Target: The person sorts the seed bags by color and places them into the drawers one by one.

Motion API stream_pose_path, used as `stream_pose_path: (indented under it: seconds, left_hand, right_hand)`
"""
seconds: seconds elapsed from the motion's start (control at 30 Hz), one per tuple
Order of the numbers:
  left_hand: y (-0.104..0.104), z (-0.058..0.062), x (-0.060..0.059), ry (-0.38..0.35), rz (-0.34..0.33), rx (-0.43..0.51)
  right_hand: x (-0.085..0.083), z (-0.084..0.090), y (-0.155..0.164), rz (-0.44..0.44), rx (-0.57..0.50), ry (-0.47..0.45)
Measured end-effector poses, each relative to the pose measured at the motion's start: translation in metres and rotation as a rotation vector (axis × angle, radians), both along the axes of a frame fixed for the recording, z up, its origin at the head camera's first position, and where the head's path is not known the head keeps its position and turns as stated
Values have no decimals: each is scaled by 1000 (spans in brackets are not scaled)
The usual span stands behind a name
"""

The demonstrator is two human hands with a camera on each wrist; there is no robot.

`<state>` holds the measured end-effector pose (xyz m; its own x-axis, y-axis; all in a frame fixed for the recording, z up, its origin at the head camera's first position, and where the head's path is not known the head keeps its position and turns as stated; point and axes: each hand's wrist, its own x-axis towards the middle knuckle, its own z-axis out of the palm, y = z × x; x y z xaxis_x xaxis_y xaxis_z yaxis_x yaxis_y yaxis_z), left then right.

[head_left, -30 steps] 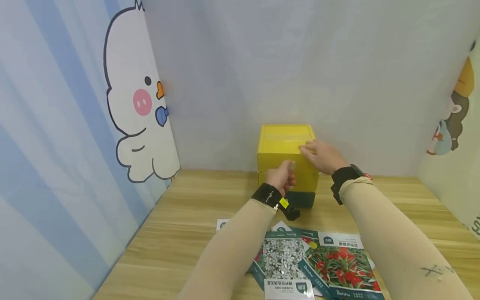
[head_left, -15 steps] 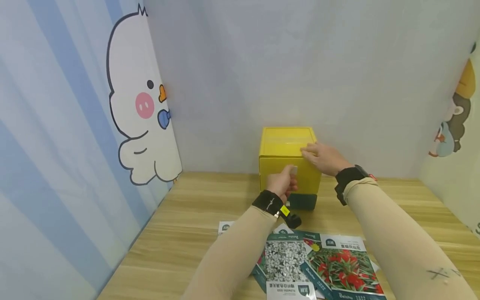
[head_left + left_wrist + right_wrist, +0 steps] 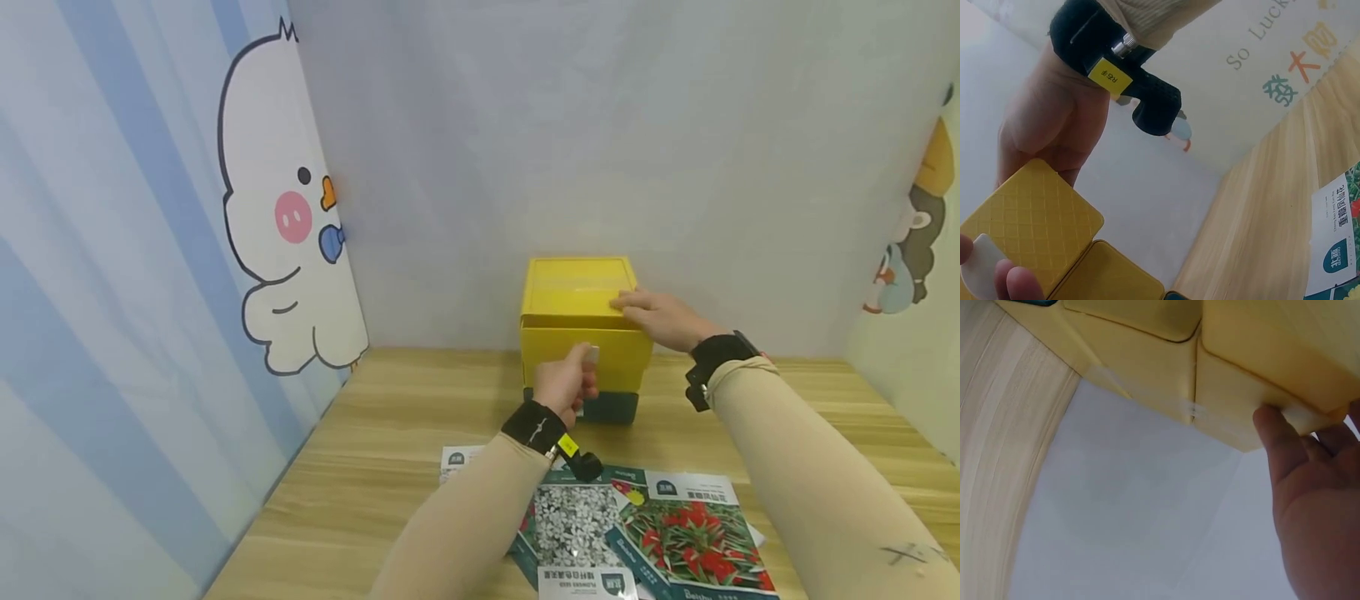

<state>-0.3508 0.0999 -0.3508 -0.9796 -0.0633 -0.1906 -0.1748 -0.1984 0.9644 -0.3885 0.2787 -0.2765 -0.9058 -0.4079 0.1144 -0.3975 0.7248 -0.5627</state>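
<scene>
A yellow drawer box (image 3: 577, 282) with a dark green bottom section (image 3: 613, 408) stands against the back wall. My left hand (image 3: 564, 382) pinches the white pull tab (image 3: 982, 267) on its top drawer (image 3: 547, 346). That drawer sticks out toward me, and a gap shows above its front; its contents are out of sight. My right hand (image 3: 663, 320) rests on the box's top right edge, fingers lying on the lid. In the right wrist view, the right thumb (image 3: 1271, 428) presses against the side of the box.
Several overlapping seed packets lie on the wooden table in front of the box, including a white-flower packet (image 3: 576, 525) and a red-flower packet (image 3: 693, 533). A grey curtain (image 3: 442, 183) hangs directly behind; a cartoon-printed curtain (image 3: 112, 250) borders the left side.
The top drawer has slid out from nearly flush, pulled toward me by the left hand. My right hand has stayed on the box's top edge.
</scene>
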Motion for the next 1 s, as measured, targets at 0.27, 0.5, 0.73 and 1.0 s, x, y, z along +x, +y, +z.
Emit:
stream_pose_path:
  seconds: [0.27,0.5,0.73,1.0]
  left_hand:
    - [-11,-6,18,25,-26,-4]
    - [-11,-2,33,9,-56,-2]
    - [-14,-4,44,17,-93,14]
    - [-22,-8,59,31,-147,-10]
  right_hand:
    - [1,-5,0,40,-118,-62]
    - [2,-5,8,46,-122,-72]
    - [5,-4,12,56,-120,-78]
    - [3,-7,14,61,-104,-75]
